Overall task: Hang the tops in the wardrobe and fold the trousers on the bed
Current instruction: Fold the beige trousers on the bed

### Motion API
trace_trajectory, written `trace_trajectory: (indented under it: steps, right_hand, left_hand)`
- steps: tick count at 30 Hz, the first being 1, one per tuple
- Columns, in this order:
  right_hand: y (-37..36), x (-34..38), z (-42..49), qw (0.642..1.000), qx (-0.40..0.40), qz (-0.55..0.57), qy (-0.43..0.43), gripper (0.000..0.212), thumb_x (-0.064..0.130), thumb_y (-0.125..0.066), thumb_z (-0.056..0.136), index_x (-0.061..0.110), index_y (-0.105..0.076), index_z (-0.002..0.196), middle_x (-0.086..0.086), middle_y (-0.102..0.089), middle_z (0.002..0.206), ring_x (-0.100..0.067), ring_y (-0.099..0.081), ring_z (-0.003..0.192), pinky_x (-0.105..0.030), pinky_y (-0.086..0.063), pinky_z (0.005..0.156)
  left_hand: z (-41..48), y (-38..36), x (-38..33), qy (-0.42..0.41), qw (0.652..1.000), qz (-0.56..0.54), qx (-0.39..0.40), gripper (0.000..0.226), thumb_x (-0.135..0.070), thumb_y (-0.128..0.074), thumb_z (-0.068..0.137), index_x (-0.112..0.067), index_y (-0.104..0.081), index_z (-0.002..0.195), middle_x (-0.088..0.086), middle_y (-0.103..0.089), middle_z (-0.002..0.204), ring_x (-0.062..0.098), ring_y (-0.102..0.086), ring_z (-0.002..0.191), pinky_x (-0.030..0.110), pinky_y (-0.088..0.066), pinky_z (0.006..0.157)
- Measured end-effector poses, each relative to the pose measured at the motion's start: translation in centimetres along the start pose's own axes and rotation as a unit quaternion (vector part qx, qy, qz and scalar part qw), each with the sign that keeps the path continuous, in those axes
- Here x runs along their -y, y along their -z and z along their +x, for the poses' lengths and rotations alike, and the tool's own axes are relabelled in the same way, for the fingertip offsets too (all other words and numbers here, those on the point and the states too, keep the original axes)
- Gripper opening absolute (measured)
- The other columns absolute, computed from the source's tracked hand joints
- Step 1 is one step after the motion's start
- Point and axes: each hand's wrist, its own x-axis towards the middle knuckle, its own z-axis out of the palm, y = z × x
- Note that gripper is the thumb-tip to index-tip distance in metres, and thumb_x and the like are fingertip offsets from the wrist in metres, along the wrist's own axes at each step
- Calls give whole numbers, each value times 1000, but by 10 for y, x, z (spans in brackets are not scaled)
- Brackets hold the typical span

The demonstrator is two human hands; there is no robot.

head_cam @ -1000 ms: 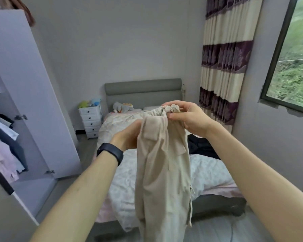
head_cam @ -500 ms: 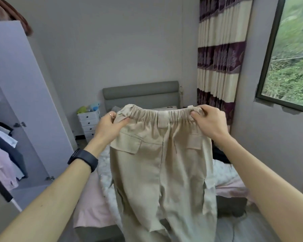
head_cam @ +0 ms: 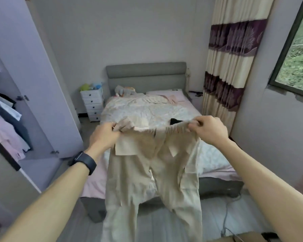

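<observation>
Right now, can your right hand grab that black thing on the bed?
Probably not yet. The right hand is busy gripping the trousers by the waistband. The black thing lies on the bed just past it, so letting go first should do.

The person is showing 2 bare forearms (head_cam: 47,203), uncovered all the way to the near edge. The left hand (head_cam: 103,137) is wearing a wide black band (head_cam: 83,162) at its wrist, matte and smooth, with a slightly rounded rectangular face. The right hand (head_cam: 208,130) and wrist are showing bare.
</observation>
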Motion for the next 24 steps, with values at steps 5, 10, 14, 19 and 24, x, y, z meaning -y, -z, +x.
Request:
trace_trajectory:
  steps: [5,10,14,19,24]
  right_hand:
    - [-55,6,-22,999,-39,20,-1,17,42,-62,93,27,-69,90,3,-65,75,-23,-55,83,-37,-48,60]
    - [-89,10,-31,994,33,72,-77,12,38,-63,92,27,-68,90,3,-65,84,-10,-58,84,-31,-43,66]
    - [-104,50,-29,908,107,355,-192,13,27,-67,93,14,-68,96,0,-69,62,-18,-73,61,-35,-61,61]
    - [-119,97,-40,819,181,483,-250,37,47,-61,96,12,-71,85,-2,-64,71,-11,-65,58,-37,-64,67]
    - [-134,109,-42,884,161,395,-190,50,55,-81,68,9,-69,84,-9,-76,80,-22,-71,72,-48,-61,78]
  left_hand:
    - [-21,-20,33,9,999,33,26,69,-85,-47,76,-19,-49,57,-5,-52,49,18,-55,55,33,-35,53]
    - [-40,-45,47,59,996,-16,58,40,-54,-56,90,-21,-47,69,-4,-58,63,22,-59,65,33,-46,59]
    - [-49,-58,15,47,995,-82,14,7,-41,-55,84,-38,-52,90,-14,-62,72,12,-55,67,31,-37,56]
    - [-60,-71,-19,38,991,-129,-22,12,-28,-56,84,-23,-54,73,-7,-57,60,15,-51,59,30,-33,50]
    - [-76,-72,-19,15,954,-286,90,8,-26,-68,87,-24,-70,79,-11,-73,73,4,-68,73,19,-51,62]
